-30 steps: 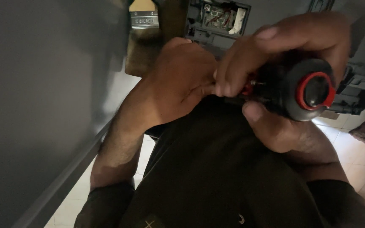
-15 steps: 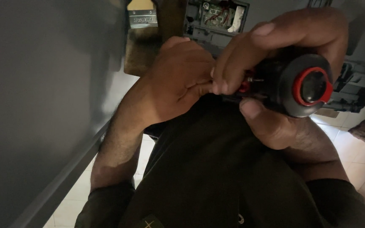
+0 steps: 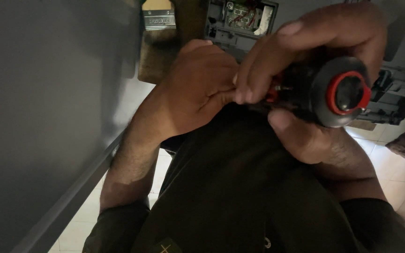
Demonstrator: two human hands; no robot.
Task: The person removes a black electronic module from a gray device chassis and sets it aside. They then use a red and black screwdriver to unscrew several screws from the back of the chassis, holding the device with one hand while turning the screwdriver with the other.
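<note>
Dark olive long-sleeved shirt (image 3: pixel 240 197), small cross-stitched patch (image 3: pixel 164 246) at its hem

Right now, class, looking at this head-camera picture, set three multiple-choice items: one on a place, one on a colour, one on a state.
1. Where is the paintbrush?
A. top of the picture, left of the open circuit box
B. on the floor tiles
C. in the left hand

2. What colour is the ring on the tool's round end?
A. blue
B. red
C. yellow

3. How is the right hand?
A. open and flat
B. out of view
C. closed around the tool

Answers:
1 A: the paintbrush sits left of the circuit box.
2 B: the ring on the tool is red.
3 C: the right hand wraps the tool; the left hand meets its tip.
</note>
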